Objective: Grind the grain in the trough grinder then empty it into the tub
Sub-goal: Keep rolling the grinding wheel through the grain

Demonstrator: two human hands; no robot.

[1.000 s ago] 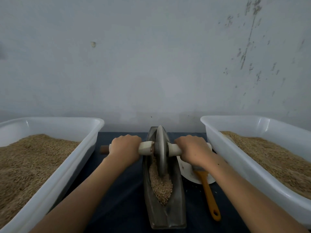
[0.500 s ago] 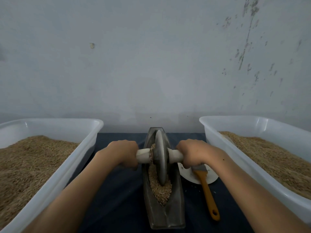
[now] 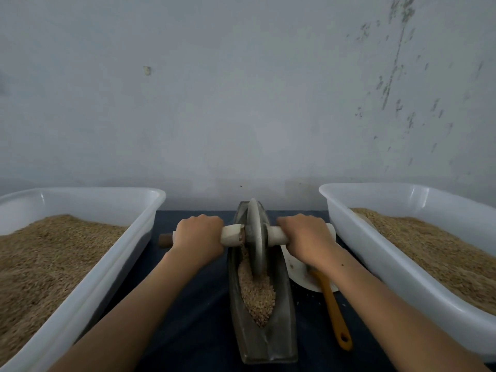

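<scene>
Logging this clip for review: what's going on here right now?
A person is grinding grain in a trough grinder. The left hand and right hand each grip one end of the axle through the grinding wheel, which stands toward the far end. A grain-filled tub sits on either side.

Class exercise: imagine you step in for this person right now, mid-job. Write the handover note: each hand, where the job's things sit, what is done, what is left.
Left hand grips the axle handle left of the grinding wheel; right hand grips it on the right.
The wheel stands upright toward the far end of the trough, in the grain.
White tubs of grain stand on either side: left tub, right tub.
An orange-handled brush lies on a white plate right of the trough.
Done: grain loaded, grinding under way; kernels near the front look whole.
Left: finish grinding, then empty the trough into the tub.
</scene>
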